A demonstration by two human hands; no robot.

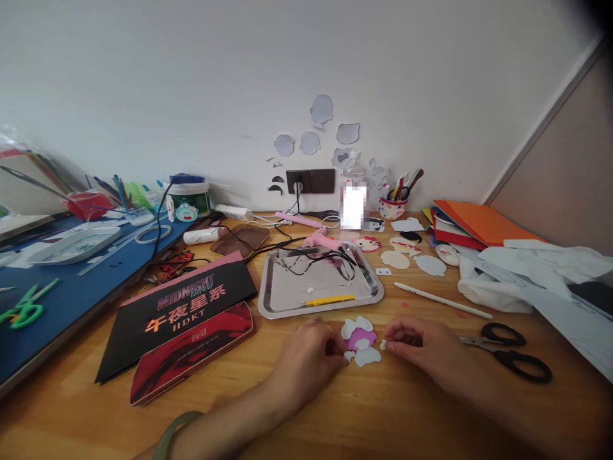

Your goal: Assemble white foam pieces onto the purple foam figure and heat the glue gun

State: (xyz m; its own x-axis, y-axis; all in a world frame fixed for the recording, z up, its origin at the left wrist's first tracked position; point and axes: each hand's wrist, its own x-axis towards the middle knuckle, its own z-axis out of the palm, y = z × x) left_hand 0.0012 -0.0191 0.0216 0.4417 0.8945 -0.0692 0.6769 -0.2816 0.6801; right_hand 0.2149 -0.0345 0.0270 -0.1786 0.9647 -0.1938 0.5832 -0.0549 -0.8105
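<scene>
A small paper cut-out figure point(360, 340) in white and pink lies on the wooden table point(335, 409) between my hands. My left hand point(309, 354) rests on the table with its fingertips touching the figure's left edge. My right hand point(421, 348) pinches a tiny white paper piece point(384, 345) at the figure's right side. A green bangle point(175, 431) sits on my left wrist.
Behind the figure: a metal tray point(287, 300) with a yellow tool point(330, 299), a pink glue gun point(322, 240) and more cut-outs point(395, 259). Black scissors point(512, 354) and a white stick point(443, 300) lie right. A black booklet point(182, 313) lies left, a blue mat point(62, 287) beyond it.
</scene>
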